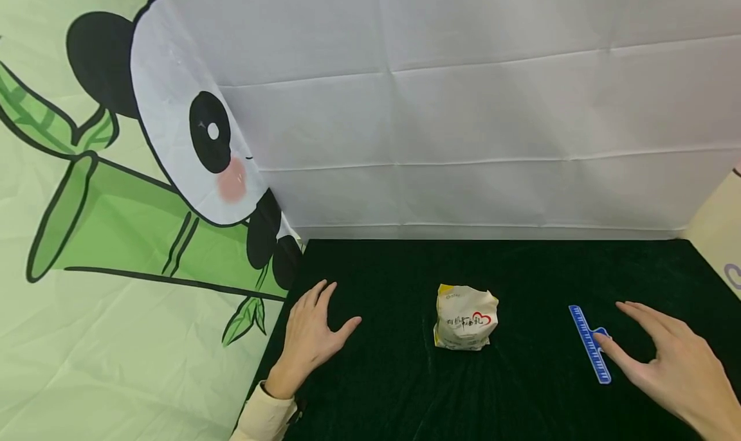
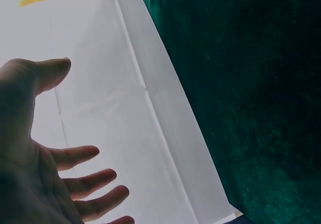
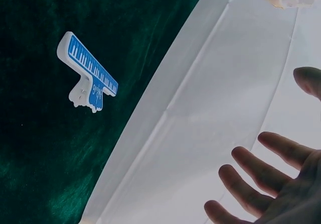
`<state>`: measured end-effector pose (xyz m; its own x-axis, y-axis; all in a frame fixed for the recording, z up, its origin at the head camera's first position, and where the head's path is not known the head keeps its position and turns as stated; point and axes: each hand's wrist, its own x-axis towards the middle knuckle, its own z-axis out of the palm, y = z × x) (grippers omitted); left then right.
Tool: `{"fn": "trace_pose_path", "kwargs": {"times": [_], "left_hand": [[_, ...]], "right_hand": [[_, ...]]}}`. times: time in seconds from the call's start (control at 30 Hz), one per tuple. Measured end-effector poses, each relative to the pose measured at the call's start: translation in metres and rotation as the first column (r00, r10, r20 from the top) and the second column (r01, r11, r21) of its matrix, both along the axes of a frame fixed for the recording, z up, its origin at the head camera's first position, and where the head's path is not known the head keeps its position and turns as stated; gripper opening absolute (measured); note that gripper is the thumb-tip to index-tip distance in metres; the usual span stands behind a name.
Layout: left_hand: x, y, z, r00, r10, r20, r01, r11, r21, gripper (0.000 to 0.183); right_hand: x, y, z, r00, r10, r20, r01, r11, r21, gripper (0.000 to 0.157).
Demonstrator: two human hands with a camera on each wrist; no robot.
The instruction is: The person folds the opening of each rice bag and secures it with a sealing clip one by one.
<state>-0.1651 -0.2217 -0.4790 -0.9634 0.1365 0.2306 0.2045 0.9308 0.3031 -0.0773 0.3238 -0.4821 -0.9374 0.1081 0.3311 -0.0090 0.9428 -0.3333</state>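
A white and yellow paper-like food bag (image 1: pixel 466 319), printed with dark characters and a red heart outline, sits crumpled on the dark green cloth. To its right lies a blue and white sealing clip (image 1: pixel 590 346) with a piano-key pattern; the right wrist view shows the clip (image 3: pixel 92 73) with its grip tabs on one side. My right hand (image 1: pixel 674 357) hovers beside the clip with spread fingers, its thumb overlapping the clip's tab in the head view. My left hand (image 1: pixel 312 338) hangs over the left part of the cloth, fingers spread and nothing held, well apart from the bag.
Dark green cloth (image 1: pixel 370 396) covers the table. Behind it rises a creased white sheet (image 1: pixel 475 119). A light green backdrop with a panda drawing (image 1: pixel 173 107) borders the left side, and a cream panel (image 1: pixel 720 222) stands at the right edge.
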Motion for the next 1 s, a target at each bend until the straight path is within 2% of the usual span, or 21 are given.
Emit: {"fn": "trace_pose_path", "kwargs": {"times": [0.27,0.73,1.0], "left_hand": [[0.0001,0.0007,-0.0006,1.0,0.015,0.014,-0.015,1.0,-0.008,0.089],[-0.0022,0.0041,-0.0011,1.0,0.002,0.009,-0.002,1.0,-0.012,0.088],[-0.0011,0.0082,-0.0009,1.0,-0.012,0.0,0.012,1.0,-0.01,0.088]], "right_hand": [[-0.0006,-0.0033,0.002,1.0,0.001,0.013,-0.001,1.0,-0.005,0.08],[-0.005,-0.0061,0.0019,0.999,0.034,-0.015,-0.034,0.999,-0.016,0.079],[-0.005,-0.0086,0.0026,1.0,0.026,-0.001,-0.026,0.999,-0.026,0.08]]}}
